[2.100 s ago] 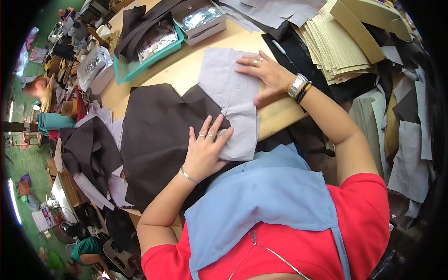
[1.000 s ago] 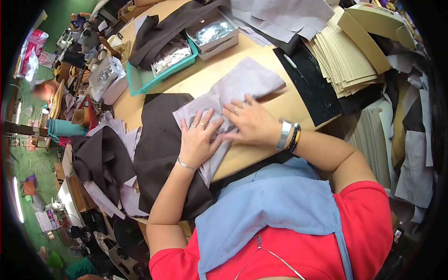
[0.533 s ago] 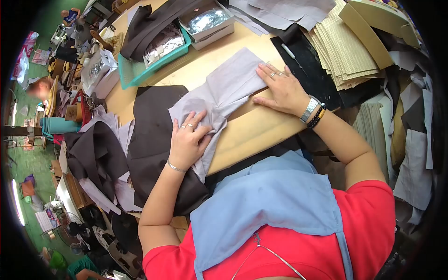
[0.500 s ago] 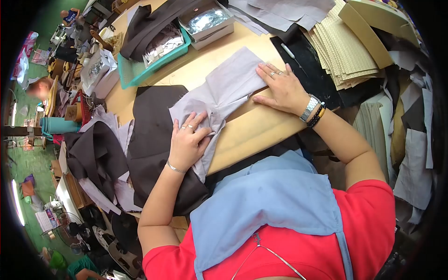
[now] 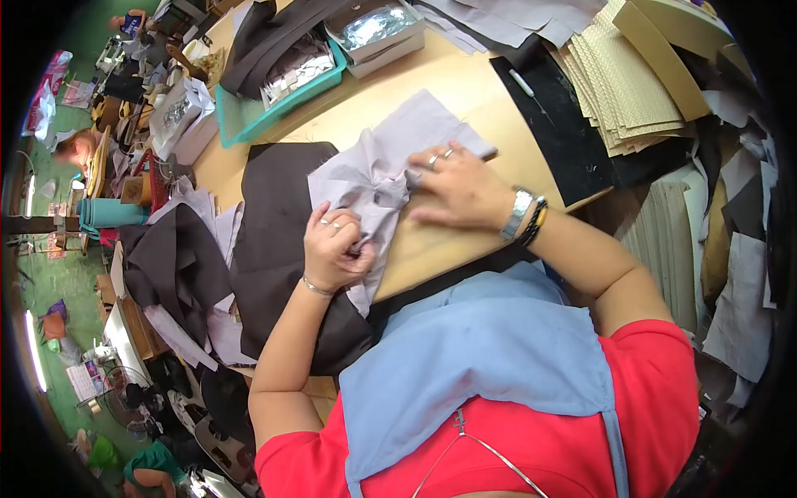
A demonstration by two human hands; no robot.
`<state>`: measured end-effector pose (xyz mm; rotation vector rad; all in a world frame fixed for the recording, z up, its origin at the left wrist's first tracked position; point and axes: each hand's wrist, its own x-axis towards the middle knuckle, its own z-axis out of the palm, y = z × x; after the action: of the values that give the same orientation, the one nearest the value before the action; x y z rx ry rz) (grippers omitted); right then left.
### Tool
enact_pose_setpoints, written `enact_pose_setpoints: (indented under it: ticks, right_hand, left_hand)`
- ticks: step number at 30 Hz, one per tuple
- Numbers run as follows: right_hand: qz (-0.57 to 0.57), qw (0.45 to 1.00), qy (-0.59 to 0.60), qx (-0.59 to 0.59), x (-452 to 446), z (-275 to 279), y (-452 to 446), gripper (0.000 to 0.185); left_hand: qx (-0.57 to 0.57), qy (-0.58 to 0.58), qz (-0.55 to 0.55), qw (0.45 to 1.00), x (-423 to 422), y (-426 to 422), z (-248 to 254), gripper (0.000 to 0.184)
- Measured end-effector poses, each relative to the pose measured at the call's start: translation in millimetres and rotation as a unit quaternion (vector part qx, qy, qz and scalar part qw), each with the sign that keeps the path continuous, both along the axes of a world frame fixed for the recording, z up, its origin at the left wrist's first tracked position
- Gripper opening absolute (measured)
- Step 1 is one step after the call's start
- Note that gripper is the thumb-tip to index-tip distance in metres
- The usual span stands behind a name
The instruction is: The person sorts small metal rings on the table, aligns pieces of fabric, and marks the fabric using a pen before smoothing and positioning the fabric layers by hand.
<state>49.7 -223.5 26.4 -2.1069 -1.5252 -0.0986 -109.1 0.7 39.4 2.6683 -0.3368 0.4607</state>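
A light grey-lilac piece of fabric lies on the wooden table, its middle bunched into raised folds. My left hand is closed on the near-left part of this fabric, with thumb and fingers curled together. Slightly blurred, my right hand is over the right side of the fabric; its fingertips touch the bunched folds and the thumb is spread apart from them. Under the fabric's left side is a large dark brown fabric piece.
A teal basket with small white pieces stands beyond the fabric, beside a white box. To the right are a white-handled pointed tool on black material and a stack of cream textured sheets. More dark fabric is heaped left.
My right hand has moved left from the fabric's far right edge to its middle. My left hand's fingers have curled in, and the fabric, flatter before, is now bunched up.
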Motion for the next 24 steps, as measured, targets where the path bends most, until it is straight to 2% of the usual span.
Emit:
enact_pose_setpoints:
  ticks: [2, 3, 4, 5, 6, 7, 8, 10, 11, 12, 14, 16, 17, 18, 19, 20, 21, 22, 24]
  right_hand:
    - [-0.009, 0.997, 0.081, -0.006, 25, -10, -12, 0.036]
    - [-0.015, 0.993, 0.119, -0.009, 35, -14, -18, 0.035]
    - [-0.037, 0.995, 0.087, 0.009, 40, -18, -24, 0.024]
    - [-0.050, 0.997, 0.063, 0.017, 40, -12, -22, 0.023]
    - [-0.062, 0.997, 0.039, 0.024, 36, -2, -21, 0.021]
    - [-0.073, 0.997, 0.017, 0.029, 28, 7, -19, 0.020]
    - [-0.066, 0.995, 0.003, 0.068, 19, 14, -9, 0.018]
    - [-0.017, 0.998, -0.025, 0.056, 10, 15, 1, 0.017]
    - [0.005, 0.998, -0.040, 0.052, 7, 16, 4, 0.016]
    - [-0.009, 0.995, -0.059, 0.077, 6, 16, 6, 0.012]
    - [-0.081, 0.990, -0.049, 0.101, 13, 15, 0, 0.009]
    - [-0.155, 0.977, -0.060, 0.131, 19, 16, -8, 0.007]
    - [-0.149, 0.980, 0.013, 0.131, 19, 16, -14, 0.008]
    - [-0.141, 0.978, 0.087, 0.130, 17, 13, -21, 0.009]
    - [-0.128, 0.971, 0.159, 0.128, 16, 11, -24, 0.010]
    - [-0.077, 0.974, 0.185, 0.105, 15, 10, -25, 0.019]
    - [-0.066, 0.980, 0.184, 0.046, 11, 11, -22, 0.022]
    - [-0.065, 0.987, 0.081, 0.119, 10, 10, -12, 0.031]
    - [-0.054, 0.986, 0.042, 0.151, 7, 7, 7, 0.039]
  left_hand:
    - [0.003, -0.028, -0.009, 1.000, -1, 8, 4, 0.007]
    - [-0.100, 0.048, 0.018, 0.994, 0, 13, 7, 0.008]
    - [-0.201, 0.124, 0.044, 0.971, 0, 20, 10, 0.009]
    - [-0.298, 0.195, 0.069, 0.932, 2, 24, 15, 0.011]
    - [-0.376, 0.153, 0.073, 0.911, 17, 17, 29, 0.020]
    - [-0.319, 0.133, 0.110, 0.932, 32, 17, 43, 0.032]
    - [-0.229, 0.052, 0.128, 0.964, 51, 15, 42, 0.046]
    - [-0.002, -0.006, 0.094, 0.996, 85, 23, 18, 0.050]
    - [0.115, -0.036, 0.074, 0.990, 93, 20, 19, 0.051]
    - [0.061, 0.067, 0.100, 0.991, 96, 17, 22, 0.050]
    - [-0.048, 0.264, 0.140, 0.953, 104, 9, 32, 0.047]
    - [-0.145, 0.348, 0.117, 0.919, 108, 17, 25, 0.039]
    - [-0.193, 0.387, 0.105, 0.895, 109, 21, 15, 0.036]
    - [-0.239, 0.294, 0.079, 0.922, 105, 21, 5, 0.028]
    - [-0.209, 0.150, 0.064, 0.964, 102, 18, -4, 0.020]
    - [-0.318, 0.133, 0.078, 0.935, 102, 17, -9, 0.021]
    - [-0.425, 0.121, 0.091, 0.892, 101, 17, -18, 0.023]
    - [-0.434, 0.105, 0.085, 0.891, 101, 19, -27, 0.022]
    - [-0.457, 0.074, 0.074, 0.883, 100, 17, -34, 0.019]
